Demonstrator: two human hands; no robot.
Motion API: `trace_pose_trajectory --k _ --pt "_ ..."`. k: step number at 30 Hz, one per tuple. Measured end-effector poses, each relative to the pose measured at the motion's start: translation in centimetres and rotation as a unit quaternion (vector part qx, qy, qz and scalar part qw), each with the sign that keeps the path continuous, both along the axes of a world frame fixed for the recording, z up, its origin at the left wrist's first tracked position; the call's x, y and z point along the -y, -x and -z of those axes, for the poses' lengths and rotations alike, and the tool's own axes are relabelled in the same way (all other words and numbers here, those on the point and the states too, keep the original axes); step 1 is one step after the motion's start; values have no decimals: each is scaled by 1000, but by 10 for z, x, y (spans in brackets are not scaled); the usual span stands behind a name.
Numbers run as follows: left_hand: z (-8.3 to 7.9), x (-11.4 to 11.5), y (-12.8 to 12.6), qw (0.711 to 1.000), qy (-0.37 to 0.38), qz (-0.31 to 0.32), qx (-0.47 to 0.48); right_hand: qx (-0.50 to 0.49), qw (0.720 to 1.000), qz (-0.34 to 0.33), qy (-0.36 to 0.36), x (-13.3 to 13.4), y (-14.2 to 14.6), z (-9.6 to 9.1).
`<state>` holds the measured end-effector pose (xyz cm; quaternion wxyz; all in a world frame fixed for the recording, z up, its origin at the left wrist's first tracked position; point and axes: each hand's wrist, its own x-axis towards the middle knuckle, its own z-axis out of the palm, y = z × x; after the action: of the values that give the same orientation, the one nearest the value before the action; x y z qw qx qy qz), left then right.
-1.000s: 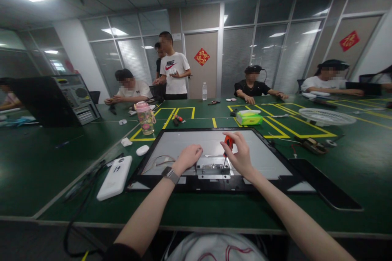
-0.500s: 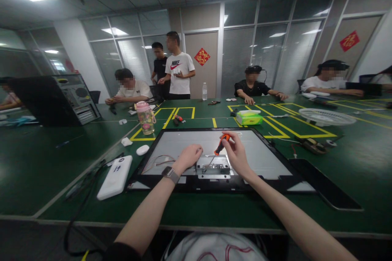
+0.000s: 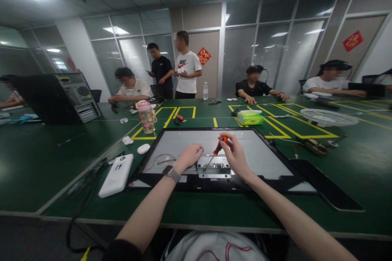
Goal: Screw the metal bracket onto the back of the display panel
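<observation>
A flat monitor panel (image 3: 263, 155) in a black frame lies face down on the green table before me. A small metal bracket (image 3: 218, 168) sits at its near middle. My right hand (image 3: 235, 155) is closed on an orange-and-black screwdriver (image 3: 218, 147), held slanted with its tip down at the bracket's left side. My left hand (image 3: 190, 156), fingers curled, rests on the panel just left of the bracket, holding it down. A watch is on that wrist. Thin wires (image 3: 159, 159) run across the panel to the left.
A white power bank (image 3: 116, 175) and black cable lie left of the panel, a dark slab (image 3: 324, 185) right. Beyond are a pink-lidded bottle (image 3: 146, 116), a green tissue pack (image 3: 249, 118), a white fan grille (image 3: 326, 116) and a computer case (image 3: 58, 98). Several people sit or stand at the far side.
My right hand tilted the screwdriver from upright to slanted and moved its tip left onto the bracket's left side. My left hand stayed put. The two standing people shifted right.
</observation>
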<state>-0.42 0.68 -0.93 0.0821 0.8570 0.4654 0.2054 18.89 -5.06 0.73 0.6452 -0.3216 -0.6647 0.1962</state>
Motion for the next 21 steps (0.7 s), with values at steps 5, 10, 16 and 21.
trace_pose_trajectory --k 5,10,16,21 --pt "0 0 0 1000 0 0 -1 7 1000 4 -11 0 0 0" --pt "0 0 -1 1000 6 -4 1 8 1000 8 -16 1 1 -1" --pt "-2 1 -1 1000 9 1 -1 29 999 10 -30 -1 2 3" --pt "-3 3 -1 1000 6 -2 -1 79 996 5 -42 4 1 -3"
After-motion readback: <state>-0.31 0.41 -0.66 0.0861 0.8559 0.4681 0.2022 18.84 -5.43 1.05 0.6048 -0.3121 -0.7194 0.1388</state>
